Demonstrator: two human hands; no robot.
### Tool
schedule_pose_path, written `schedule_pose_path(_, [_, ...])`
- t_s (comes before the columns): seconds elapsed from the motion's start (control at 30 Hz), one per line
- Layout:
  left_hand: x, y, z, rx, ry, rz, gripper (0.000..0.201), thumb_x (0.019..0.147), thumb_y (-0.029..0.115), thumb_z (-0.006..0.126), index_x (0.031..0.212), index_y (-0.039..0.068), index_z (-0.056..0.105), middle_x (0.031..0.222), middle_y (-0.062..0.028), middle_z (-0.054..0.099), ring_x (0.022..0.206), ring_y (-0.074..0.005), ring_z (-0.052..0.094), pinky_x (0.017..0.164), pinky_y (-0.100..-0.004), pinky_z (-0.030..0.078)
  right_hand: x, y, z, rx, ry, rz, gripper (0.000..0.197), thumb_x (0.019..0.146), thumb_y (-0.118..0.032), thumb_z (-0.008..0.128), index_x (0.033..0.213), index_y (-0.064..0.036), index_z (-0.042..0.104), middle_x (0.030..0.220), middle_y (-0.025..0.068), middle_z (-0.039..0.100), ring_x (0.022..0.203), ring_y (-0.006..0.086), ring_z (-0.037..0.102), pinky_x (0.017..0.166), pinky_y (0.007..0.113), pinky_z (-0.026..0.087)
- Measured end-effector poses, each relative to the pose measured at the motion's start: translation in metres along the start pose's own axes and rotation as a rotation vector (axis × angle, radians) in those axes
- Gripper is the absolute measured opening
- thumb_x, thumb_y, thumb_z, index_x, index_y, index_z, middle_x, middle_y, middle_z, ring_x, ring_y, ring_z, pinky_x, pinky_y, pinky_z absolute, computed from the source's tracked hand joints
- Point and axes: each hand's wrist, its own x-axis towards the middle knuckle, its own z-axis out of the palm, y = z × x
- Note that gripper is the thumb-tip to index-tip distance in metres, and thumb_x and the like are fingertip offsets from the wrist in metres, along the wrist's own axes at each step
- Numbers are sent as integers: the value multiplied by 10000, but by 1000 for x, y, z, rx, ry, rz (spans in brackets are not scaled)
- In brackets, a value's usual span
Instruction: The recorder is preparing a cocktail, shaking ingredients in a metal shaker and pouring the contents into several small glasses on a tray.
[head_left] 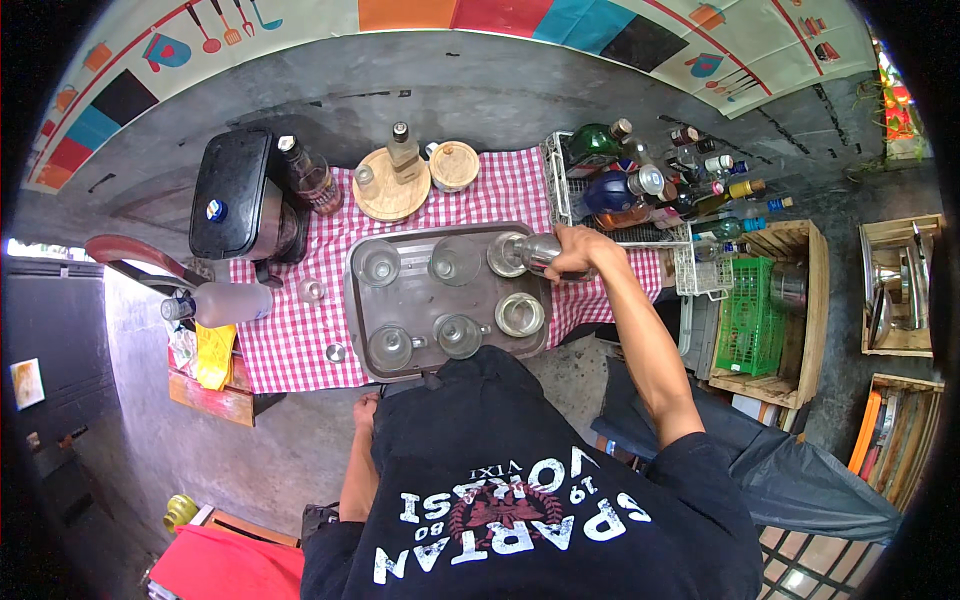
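Holding a metal shaker (541,252) at the serving tray (425,303)'s far-right corner, the right hand (580,250) is curled around it; how open or full the left hand (367,410) is, I cannot tell.

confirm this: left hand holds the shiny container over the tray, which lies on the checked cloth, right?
One thing is off: the head view shows the right hand holding the shiny container over the tray, which lies on the checked cloth.
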Motion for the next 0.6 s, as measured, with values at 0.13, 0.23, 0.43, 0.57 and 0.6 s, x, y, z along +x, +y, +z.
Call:
schedule_pose_path(0.13, [-1,5,1,-35,-27,41,242,775,181,574,937,31,673,852,-81,685,820,-172,627,775,-288,468,4,-3,1,-18,1,21,866,464,-359,757,1177,43,476,1121,208,584,1025,300,579,851,350,470])
schedule_pose_path(0.23, [-8,18,4,63,19,-41,242,775,185,586,939,28,672,842,-82,683,814,-163,621,771,-283,466,8,-5,2,-18,0,14,871,469,-368,757,1177,48,466,1122,203,584,1016,299,584,832,353,478])
schedule_pose_path(0.43, [-20,36,5,52,30,-34,231,794,187,583,924,16,668,838,-79,679,803,-147,613,756,-279,464,4,-23,-7,-74,18,40,803,537,-401,757,1141,59,494,1039,199,620,930,281,623,772,349,504])
schedule_pose_path(0.57, [-29,56,8,27,20,-29,217,800,180,568,902,12,661,815,-53,660,746,-132,589,714,-260,460,15,-24,-2,-85,61,18,698,568,-415,753,1060,52,586,988,190,646,932,271,632,795,345,505])
schedule_pose_path(0.6, [-34,66,9,-1,7,-44,207,799,172,564,893,14,659,803,-45,651,724,-129,577,698,-254,457,15,-23,0,-105,91,2,670,575,-420,750,1038,45,612,988,187,650,944,272,631,810,346,502])
